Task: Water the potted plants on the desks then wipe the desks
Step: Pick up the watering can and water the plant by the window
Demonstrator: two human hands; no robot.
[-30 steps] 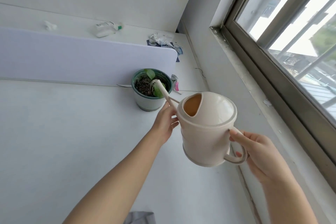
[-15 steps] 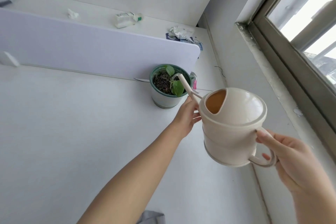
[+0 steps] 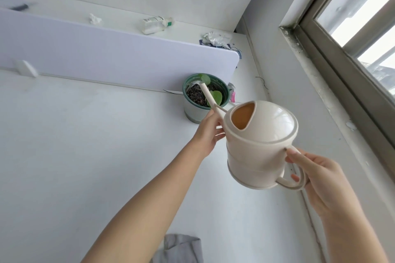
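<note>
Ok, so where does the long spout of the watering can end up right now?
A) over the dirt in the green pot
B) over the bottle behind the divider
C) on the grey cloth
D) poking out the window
A: the watering can has its spout ending just above the dark soil inside the green-rimmed pot, next to the leaves.

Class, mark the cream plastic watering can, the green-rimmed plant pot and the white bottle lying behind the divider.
Cream plastic watering can (image 3: 254,156): head view, side of its body.
Green-rimmed white plant pot (image 3: 192,112): head view, outer wall.
White bottle with green cap (image 3: 154,24): head view, mid-body.
</note>
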